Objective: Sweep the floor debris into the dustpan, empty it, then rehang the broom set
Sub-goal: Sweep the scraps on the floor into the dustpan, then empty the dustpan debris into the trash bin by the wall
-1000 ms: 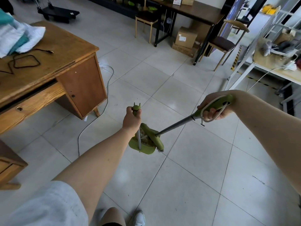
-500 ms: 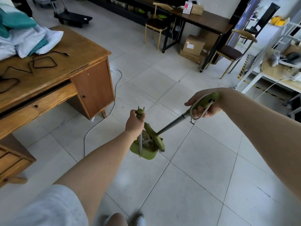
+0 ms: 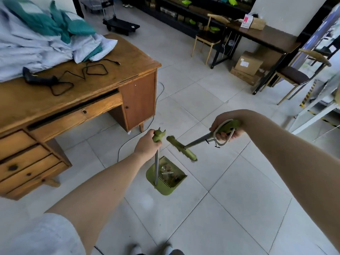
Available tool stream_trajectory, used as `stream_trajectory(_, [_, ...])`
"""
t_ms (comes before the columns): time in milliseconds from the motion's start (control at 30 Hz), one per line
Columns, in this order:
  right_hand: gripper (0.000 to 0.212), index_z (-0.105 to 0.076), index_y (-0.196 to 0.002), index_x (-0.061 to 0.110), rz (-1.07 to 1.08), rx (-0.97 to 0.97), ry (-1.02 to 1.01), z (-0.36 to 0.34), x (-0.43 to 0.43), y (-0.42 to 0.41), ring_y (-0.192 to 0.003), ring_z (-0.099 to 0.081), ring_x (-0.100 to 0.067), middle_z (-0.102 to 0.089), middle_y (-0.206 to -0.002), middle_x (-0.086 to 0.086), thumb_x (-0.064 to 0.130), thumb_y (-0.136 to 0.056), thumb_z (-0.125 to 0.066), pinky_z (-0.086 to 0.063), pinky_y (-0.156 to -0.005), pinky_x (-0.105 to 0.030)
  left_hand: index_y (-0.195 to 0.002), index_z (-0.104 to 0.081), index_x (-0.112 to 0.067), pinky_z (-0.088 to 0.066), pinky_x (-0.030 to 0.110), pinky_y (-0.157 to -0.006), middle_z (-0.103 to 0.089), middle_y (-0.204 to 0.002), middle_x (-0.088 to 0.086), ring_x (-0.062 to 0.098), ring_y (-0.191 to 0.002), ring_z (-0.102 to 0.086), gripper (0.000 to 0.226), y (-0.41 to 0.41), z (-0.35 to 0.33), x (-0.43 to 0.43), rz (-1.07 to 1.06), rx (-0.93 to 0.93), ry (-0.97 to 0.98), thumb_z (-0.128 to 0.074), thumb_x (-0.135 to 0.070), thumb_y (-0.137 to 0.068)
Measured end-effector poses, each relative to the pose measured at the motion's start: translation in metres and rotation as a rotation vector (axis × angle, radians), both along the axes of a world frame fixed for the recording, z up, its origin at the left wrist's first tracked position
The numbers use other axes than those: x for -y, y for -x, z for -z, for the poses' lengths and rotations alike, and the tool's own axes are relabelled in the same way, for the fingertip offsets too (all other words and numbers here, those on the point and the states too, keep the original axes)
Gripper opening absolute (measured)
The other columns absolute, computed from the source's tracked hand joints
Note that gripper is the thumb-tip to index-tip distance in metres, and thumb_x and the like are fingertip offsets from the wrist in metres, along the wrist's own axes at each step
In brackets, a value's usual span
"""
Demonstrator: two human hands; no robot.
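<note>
My left hand (image 3: 147, 144) gripped the dustpan (image 3: 165, 178) pole, pan below it. My right hand (image 3: 225, 128) squeezed the broom (image 3: 182, 148) handle, brush just above the pan.

1. single view only, head-worn wide-angle camera, nothing shared with another view.
2. faces forward and steeply down at the tiled floor (image 3: 230, 208); both forearms reach in from the bottom edge.
3. wooden desk (image 3: 103, 83) close at left, dark table (image 3: 266, 36) far at top right.
4. edges bend, fisheye.
</note>
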State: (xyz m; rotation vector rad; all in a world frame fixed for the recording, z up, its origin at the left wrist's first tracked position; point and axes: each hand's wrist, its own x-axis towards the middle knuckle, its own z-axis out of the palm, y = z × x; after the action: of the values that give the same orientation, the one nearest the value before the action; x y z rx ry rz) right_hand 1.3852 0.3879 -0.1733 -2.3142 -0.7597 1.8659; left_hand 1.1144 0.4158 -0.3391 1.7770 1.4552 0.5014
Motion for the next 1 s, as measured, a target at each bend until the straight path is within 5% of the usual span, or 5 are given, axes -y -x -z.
stream_trajectory(300, [0.014, -0.054, -0.083, 0.0, -0.16, -0.014, -0.001, 0.022, -0.017, 0.061, -0.033, -0.058, -0.022, -0.061, -0.05, -0.017, 0.006, -0.095, -0.053, -0.045, -0.033, -0.018, -0.113, -0.048, -0.026, -0.043, 0.026, -0.076, -0.057, -0.103, -0.008, 0.016, -0.095, -0.059, 0.033, 0.088, 0.001, 0.04, -0.198, 0.053, 0.007, -0.064, -0.042, -0.088])
stream_trajectory(433, [0.013, -0.052, -0.083, 0.001, -0.33, 0.003, 0.002, 0.024, -0.024, 0.092, -0.035, -0.059, -0.022, -0.06, -0.052, -0.015, 0.006, -0.095, -0.054, -0.046, -0.035, -0.019, -0.129, -0.045, -0.02, -0.039, 0.025, -0.075, -0.049, -0.108, -0.011, 0.009, -0.092, -0.051, 0.052, 0.112, -0.008, 0.071, -0.374, -0.009, -0.035, -0.06, -0.05, -0.089])
stream_trajectory(733, [0.024, -0.056, -0.077, -0.003, -0.559, -0.111, -0.065, 0.025, -0.005, 0.189, -0.035, -0.058, -0.02, -0.058, -0.051, -0.017, 0.006, -0.095, -0.043, -0.049, -0.038, -0.019, -0.121, -0.051, -0.027, -0.047, 0.027, -0.068, -0.059, -0.09, -0.011, 0.013, -0.083, -0.059, 0.035, 0.138, -0.037, 0.16, -0.714, -0.083, -0.147, -0.056, -0.046, -0.092])
stream_trajectory(1000, [0.038, -0.054, -0.069, -0.004, -0.677, -0.223, -0.023, 0.018, 0.05, 0.314, -0.032, -0.054, -0.016, -0.054, -0.052, -0.014, 0.009, -0.098, -0.035, -0.044, -0.039, -0.015, -0.121, -0.053, -0.022, -0.049, 0.033, -0.078, -0.063, -0.098, -0.003, 0.019, -0.089, -0.06, 0.036, 0.214, -0.048, 0.248, -0.951, -0.091, -0.127, -0.056, -0.044, -0.092])
